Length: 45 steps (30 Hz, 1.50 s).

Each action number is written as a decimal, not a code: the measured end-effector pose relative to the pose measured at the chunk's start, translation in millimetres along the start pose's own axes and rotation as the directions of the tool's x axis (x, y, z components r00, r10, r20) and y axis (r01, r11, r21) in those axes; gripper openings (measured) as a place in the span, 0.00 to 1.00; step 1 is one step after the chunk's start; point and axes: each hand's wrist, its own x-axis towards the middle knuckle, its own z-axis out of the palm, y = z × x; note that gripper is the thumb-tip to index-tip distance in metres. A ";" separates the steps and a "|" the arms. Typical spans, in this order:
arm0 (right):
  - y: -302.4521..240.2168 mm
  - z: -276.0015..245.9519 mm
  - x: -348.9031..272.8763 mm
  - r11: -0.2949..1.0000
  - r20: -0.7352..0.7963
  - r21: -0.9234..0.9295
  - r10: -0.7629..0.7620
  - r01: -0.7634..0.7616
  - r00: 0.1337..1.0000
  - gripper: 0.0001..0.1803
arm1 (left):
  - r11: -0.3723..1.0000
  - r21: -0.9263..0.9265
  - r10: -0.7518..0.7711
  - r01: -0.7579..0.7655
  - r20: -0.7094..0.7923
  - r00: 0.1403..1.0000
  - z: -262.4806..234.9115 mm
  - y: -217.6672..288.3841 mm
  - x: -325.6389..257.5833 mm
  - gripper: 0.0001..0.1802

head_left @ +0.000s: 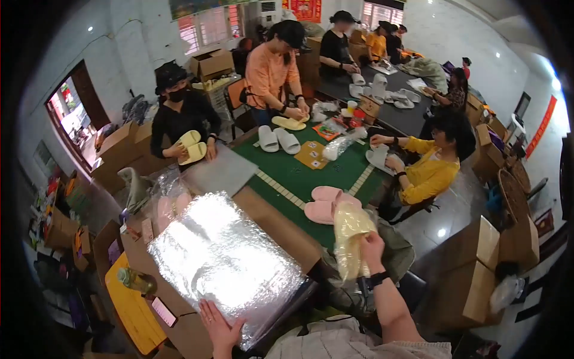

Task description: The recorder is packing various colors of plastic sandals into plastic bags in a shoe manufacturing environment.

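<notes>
Clear shiny plastic, a thick stack of bags (224,260), is lying on the near corner of the brown counter (281,230) and is hanging a little over its front edge. The left hand (220,326) is resting flat and open on the near edge of this stack, the fingers spread, gripping nothing. The right hand (369,246) is raised above the lap, to the right of the stack and apart from it; its grip is closed around the top of a thin bag with a pale yellow slipper (350,236) inside, which is hanging down from the fingers. Just behind it, a pair of pink slippers (326,203) is lying at the edge of the green mat (305,173).

Free room is small: only a narrow strip of bare counter is showing between the stack and the mat.

A red sign with yellow marks (306,9) is hanging on the far wall, and a long red banner (541,125) is on the right wall. Brown cardboard boxes (478,278) are standing open on the floor at the right, and more boxes (122,149) are piled at the left by the door. Other people are sitting around the counter, handling white and yellow slippers
</notes>
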 end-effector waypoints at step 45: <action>11.7 73.6 64.5 0.962 0.442 0.246 -0.001 -0.121 0.897 0.10 | 0.992 0.007 -0.123 0.123 -0.010 0.992 -49.6 37.2 8.1 0.60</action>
